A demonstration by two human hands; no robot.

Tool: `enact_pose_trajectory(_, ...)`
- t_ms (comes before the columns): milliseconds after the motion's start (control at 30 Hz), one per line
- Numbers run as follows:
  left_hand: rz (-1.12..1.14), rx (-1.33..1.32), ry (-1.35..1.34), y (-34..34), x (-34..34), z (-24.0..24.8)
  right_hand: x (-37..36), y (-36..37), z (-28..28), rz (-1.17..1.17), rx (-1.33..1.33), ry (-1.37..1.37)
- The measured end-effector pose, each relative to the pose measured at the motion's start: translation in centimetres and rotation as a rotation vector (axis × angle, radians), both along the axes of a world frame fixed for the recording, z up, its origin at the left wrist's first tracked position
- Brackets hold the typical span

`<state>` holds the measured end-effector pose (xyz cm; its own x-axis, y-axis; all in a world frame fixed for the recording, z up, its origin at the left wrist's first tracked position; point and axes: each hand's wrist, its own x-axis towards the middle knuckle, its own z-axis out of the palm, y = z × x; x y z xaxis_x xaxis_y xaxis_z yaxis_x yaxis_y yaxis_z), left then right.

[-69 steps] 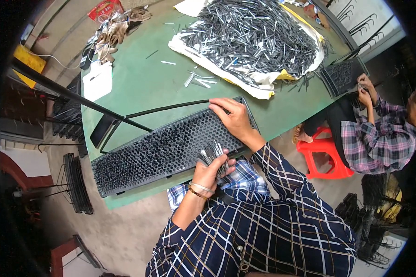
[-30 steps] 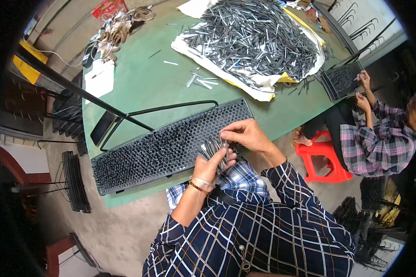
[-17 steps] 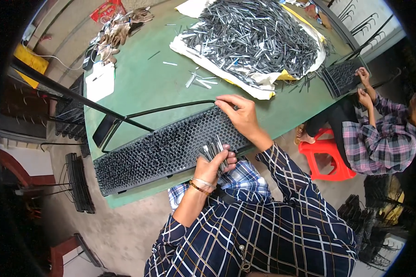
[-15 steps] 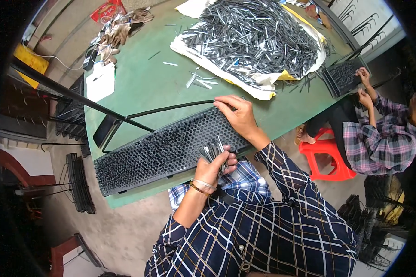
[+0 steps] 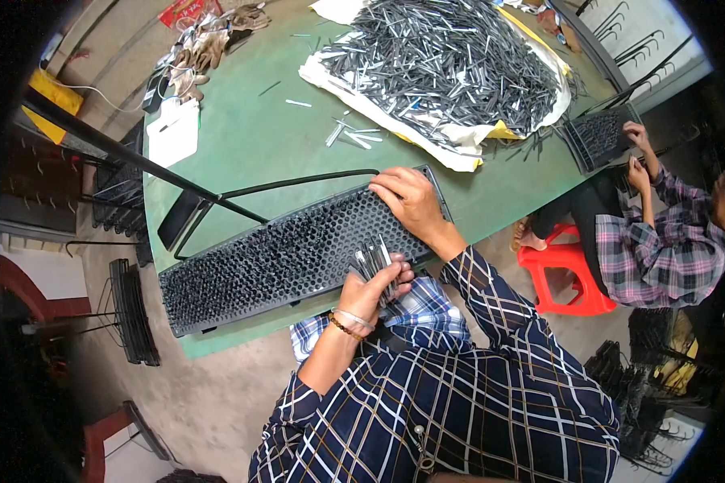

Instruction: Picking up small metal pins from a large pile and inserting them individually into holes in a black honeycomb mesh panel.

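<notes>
At lower centre, the left hand (image 5: 365,294) is clamped round a bundle of thin strips (image 5: 370,259), their ends fanned upward past the thumb. Just beyond lies the long black tray (image 5: 354,216), slanting across the middle of the frame; its right-hand holes look bare, while the left part is crowded with dark ends. The right hand (image 5: 413,205) bends over the tray's upper right, thumb and fingers close together (whether they pinch a strip, I cannot tell).

For good work here, I judge, the bundle should sit loose enough to give up one strip at a time, and each strip should meet its hole straight on.

Farther up, loose strips (image 5: 354,138) lie near the big heap of strips (image 5: 451,64) on white sheeting (image 5: 453,158). At right, a co-worker's hand (image 5: 638,137) is beside another tray (image 5: 600,138).

A red packet (image 5: 187,12), upper left, bears pale lettering, not clear enough to read.
</notes>
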<state>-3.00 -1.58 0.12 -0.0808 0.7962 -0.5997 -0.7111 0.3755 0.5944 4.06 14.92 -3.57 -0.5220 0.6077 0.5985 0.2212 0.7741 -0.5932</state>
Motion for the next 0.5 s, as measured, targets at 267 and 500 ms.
enact_pose_trajectory(267,-0.012,-0.013,-0.098,0.1,-0.5,0.1,0.6,-0.7,0.9,-0.052,0.125,-0.13)
enact_pose_trajectory(500,-0.081,-0.034,-0.064,0.0,-0.6,0.8,0.5,-0.7,1.0,-0.017,0.144,-0.125)
